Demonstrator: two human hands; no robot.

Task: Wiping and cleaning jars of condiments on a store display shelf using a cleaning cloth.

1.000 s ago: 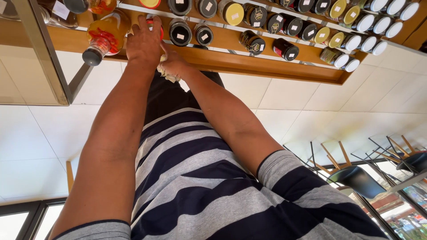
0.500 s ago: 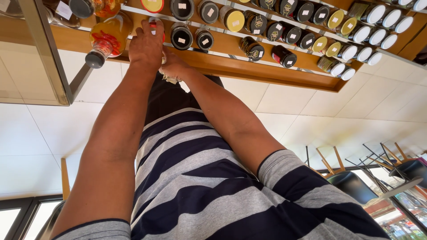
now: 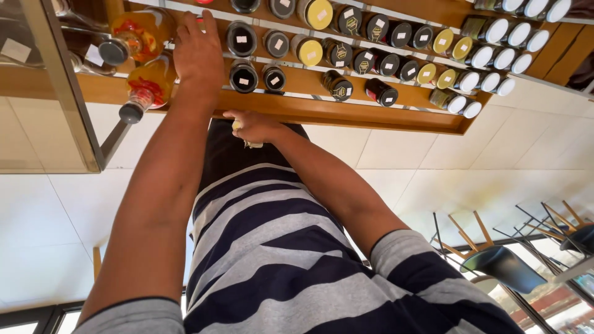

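Reaching: left hand [image 3: 198,52] flat on shelf [image 3: 346,114] beside oil bottles [image 3: 139,37] | right hand [image 3: 253,127] clutching pale cloth [image 3: 247,143] below

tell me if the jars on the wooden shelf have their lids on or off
On. Every jar in view on the wooden shelf shows a fitted lid, black, yellow or white, facing the camera; none shows an open mouth.

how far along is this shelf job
Looks done: the dark-lidded jars, yellow-lidded jars and white-lidded jars lie in neat rows on the wooden shelf. In hand: the left hand rests flat on the shelf beside the amber bottles, while the right hand grips a small pale thing, too hidden to identify. What is left cannot be told.
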